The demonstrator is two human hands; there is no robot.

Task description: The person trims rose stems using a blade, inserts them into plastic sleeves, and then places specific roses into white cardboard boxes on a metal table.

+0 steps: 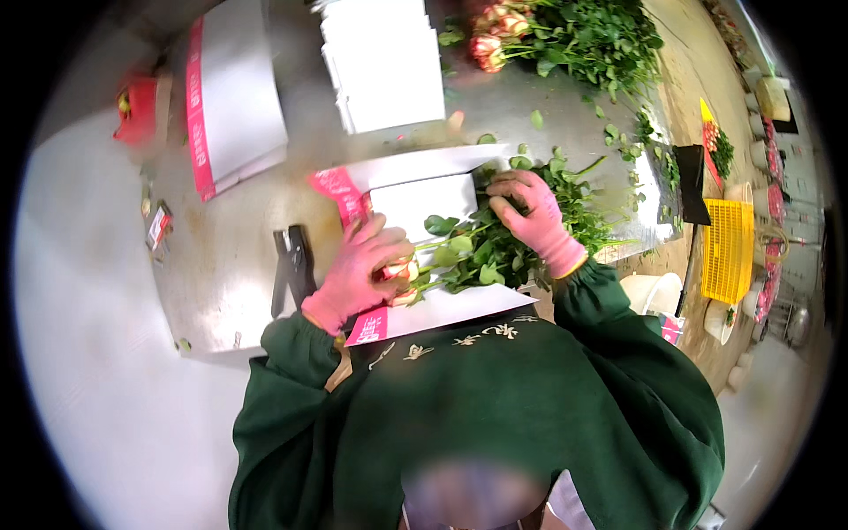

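A pink and white paper wrapper [457,301] lies spread on the metal table before me, with a white sheet [424,201] inside it. Leafy rose stems [487,255] rest across both, their pink and cream rose heads [401,271] at the left end. Over these blooms lies my left hand [364,265], in a pink glove, its fingers spread; whether it grips any bloom is unclear. My right hand [530,215], gloved alike, has curled fingers at the leaves near the sheet's right edge. What is between those fingers is hidden.
Stacked pink-edged wrappers [242,99] and white sheets [384,66] lie at the table's far side. More roses [490,50] with leafy stems are at the upper right. A black stapler-like tool [293,268] sits left of my left hand. A yellow plastic basket [727,252] stands beyond the right edge.
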